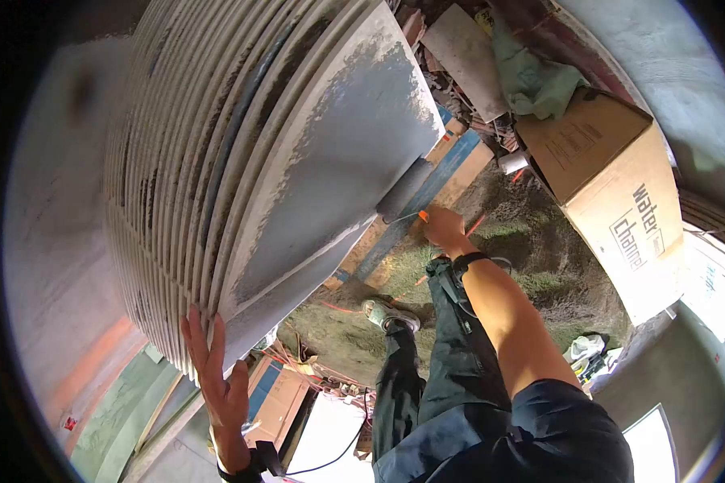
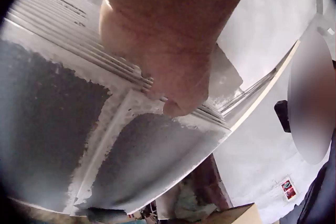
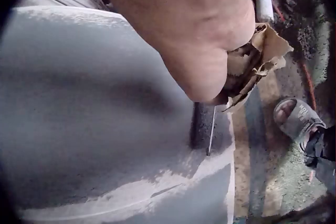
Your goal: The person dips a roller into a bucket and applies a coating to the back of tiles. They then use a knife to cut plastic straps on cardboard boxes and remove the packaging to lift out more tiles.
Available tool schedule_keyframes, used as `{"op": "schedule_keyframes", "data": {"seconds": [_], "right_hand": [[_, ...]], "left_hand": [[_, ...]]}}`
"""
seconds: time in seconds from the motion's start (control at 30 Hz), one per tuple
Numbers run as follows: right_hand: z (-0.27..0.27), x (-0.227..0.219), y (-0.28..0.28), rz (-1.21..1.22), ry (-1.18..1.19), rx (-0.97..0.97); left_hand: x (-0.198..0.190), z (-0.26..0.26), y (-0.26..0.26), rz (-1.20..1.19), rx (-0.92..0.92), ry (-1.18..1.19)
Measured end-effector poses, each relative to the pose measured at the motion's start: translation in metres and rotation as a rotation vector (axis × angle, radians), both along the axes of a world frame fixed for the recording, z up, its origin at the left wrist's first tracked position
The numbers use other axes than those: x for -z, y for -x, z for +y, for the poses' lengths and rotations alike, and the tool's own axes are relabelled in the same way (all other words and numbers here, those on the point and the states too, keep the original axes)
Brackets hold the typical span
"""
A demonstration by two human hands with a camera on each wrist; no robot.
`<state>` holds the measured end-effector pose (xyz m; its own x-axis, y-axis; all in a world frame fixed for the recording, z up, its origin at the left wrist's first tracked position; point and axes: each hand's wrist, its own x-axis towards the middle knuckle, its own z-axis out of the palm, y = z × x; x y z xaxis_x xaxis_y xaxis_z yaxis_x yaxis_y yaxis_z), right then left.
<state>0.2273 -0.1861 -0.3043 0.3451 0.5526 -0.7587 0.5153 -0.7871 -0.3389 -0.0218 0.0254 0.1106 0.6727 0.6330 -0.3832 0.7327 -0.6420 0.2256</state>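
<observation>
A row of large slabs (image 1: 177, 153) stands leaning on edge, the front one (image 1: 338, 137) coated grey over much of its face, with pale bare borders. My right hand (image 1: 445, 229) grips the orange handle of a paint roller (image 1: 404, 189), whose dark grey sleeve lies against the front slab near its lower edge. In the right wrist view the roller (image 3: 202, 124) shows below the hand, its thin wire frame beside the sleeve; the handle is mostly hidden. My left hand (image 1: 217, 374) rests with extended fingers on the slab edges, near the front slab's side.
Flattened cardboard (image 1: 362, 262) with blue stripes lies under the slabs. A cardboard box (image 1: 620, 209) stands at the right, near rubble and a green cloth (image 1: 532, 72). A sandalled foot (image 1: 391, 314) is on the dusty floor (image 1: 330, 338); cables and boxes lie below.
</observation>
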Motion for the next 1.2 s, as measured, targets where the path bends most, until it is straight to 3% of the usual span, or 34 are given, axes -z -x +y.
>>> {"op": "schedule_keyframes", "data": {"seconds": [0.17, 0.3, 0.37, 0.4, 0.47, 0.57, 0.6, 0.73, 0.8, 0.97, 1.03, 1.1, 1.2], "right_hand": [[-0.021, 0.027, -0.022, -0.006, 0.025, 0.08], [-0.064, 0.013, -0.057, 0.051, -0.054, 0.313], [-0.088, 0.004, -0.062, 0.49, -0.085, 0.796], [-0.093, -0.008, -0.058, 0.488, -0.088, 0.802], [-0.102, -0.046, -0.051, 0.783, -0.217, 1.243], [-0.103, -0.074, -0.034, 1.127, -0.408, 1.463], [-0.097, -0.075, -0.025, 1.109, -0.46, 1.497], [-0.072, -0.085, -0.019, 1.103, -0.536, 1.52], [-0.06, -0.086, -0.024, 0.977, -0.61, 1.407], [-0.053, -0.098, -0.018, 0.918, -0.608, 1.384], [-0.058, -0.117, -0.009, 1.046, -0.437, 1.316], [-0.058, -0.125, 0.002, 0.975, -0.534, 1.168], [-0.065, -0.127, 0.006, 0.966, -0.558, 1.116]], "left_hand": [[-0.002, -0.004, -0.007, 0.059, -0.021, -0.022], [-0.001, -0.007, -0.007, 0.033, -0.059, 0.003], [-0.001, -0.007, -0.007, 0.052, -0.071, -0.002], [-0.001, -0.007, -0.008, 0.031, -0.052, -0.003], [-0.002, -0.007, -0.008, 0.073, -0.047, -0.011], [-0.007, -0.007, -0.015, 0.123, -0.041, -0.012], [-0.008, -0.007, -0.015, 0.14, -0.057, 0.004], [-0.008, -0.004, -0.012, 0.158, -0.044, 0.015], [-0.008, -0.002, -0.01, 0.149, -0.042, 0.015], [-0.007, -0.002, -0.006, 0.1, -0.009, 0.04], [-0.007, -0.001, -0.005, 0.108, -0.007, 0.04], [-0.006, -0.001, -0.005, 0.116, -0.004, 0.041], [-0.005, -0.001, -0.004, 0.115, -0.039, 0.04]]}}
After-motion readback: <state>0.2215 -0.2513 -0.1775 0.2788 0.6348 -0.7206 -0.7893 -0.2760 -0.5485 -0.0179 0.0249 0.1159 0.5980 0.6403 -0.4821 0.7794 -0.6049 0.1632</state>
